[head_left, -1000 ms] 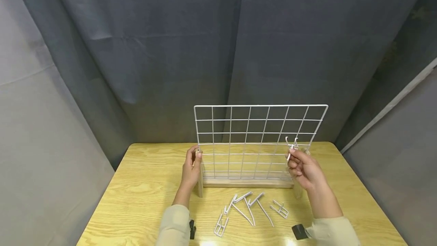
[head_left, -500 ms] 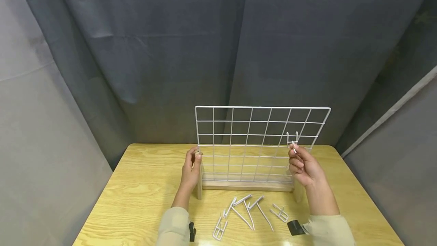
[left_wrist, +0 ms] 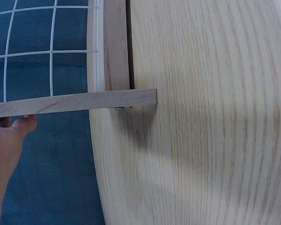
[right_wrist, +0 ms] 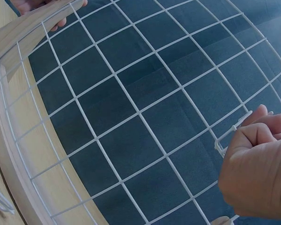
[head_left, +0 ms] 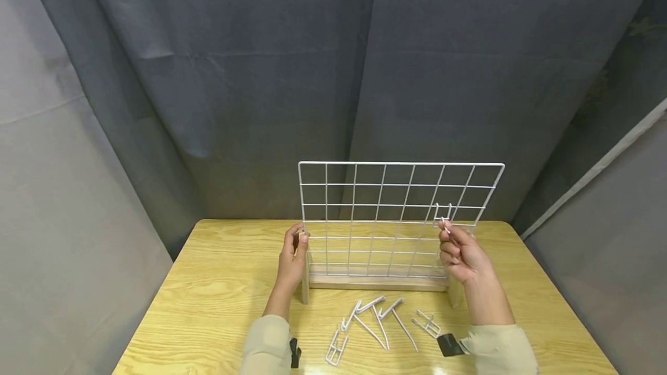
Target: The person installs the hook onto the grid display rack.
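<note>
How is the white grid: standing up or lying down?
Standing up. The grid rises above the table, its bottom edge along the wooden bar.

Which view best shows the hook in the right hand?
The head view: both upper prongs of the hook stand visible above the right hand. The right wrist view is closer, but the hand hides much; the left wrist view doesn't show it.

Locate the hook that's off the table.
In the head view, the hook is pinched in the right hand at the right side of the wire grid.
</note>
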The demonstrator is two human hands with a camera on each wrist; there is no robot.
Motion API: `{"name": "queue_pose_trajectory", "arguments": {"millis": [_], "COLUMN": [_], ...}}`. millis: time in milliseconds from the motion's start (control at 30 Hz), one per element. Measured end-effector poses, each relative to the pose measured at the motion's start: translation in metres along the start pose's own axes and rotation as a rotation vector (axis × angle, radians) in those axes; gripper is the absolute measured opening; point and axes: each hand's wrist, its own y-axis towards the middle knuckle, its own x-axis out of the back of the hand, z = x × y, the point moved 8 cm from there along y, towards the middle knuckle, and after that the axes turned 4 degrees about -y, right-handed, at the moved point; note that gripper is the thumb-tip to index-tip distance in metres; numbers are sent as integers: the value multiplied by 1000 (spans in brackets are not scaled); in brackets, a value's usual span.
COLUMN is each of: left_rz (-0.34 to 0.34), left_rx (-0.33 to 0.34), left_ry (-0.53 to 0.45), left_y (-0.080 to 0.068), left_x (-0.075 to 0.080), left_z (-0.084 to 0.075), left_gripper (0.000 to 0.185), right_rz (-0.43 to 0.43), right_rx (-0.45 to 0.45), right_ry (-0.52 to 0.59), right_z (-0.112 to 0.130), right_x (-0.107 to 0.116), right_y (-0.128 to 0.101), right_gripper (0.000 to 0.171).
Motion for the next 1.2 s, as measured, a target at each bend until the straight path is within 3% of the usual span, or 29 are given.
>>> {"name": "queue_pose_trajectory", "arguments": {"millis": [200,433,533,633,700,1000,1200], "left_rz": [11,6,6,3,4,25,24], "left_rx": [-1,12,1,-11,-10,15,16], "left_ry": [-3,2,9,12,11,-7,-12], "left_y": [0,-2,-1,-1,0,-1,-2], "left_x": [1,2,2,2,1,3,2], "left_z": [1,2,1,0,0,-1,-2], "left_gripper": [37,36,35,36,36,37,37], "right_rz": [3,-23,-195,-426,-521,-640,-685], "right_rx": [-8,10,70,109,108,70,13], "right_ry": [12,-63,-235,-488,-601,-868,-1072], "right_z": [-4,-4,-1,2,2,-4,-12], "right_x": [7,13,23,33,35,38,49], "right_y": [1,-2,-10,-26,-35,-60,-76], "right_gripper": [50,48,41,29,21,10,18]}}
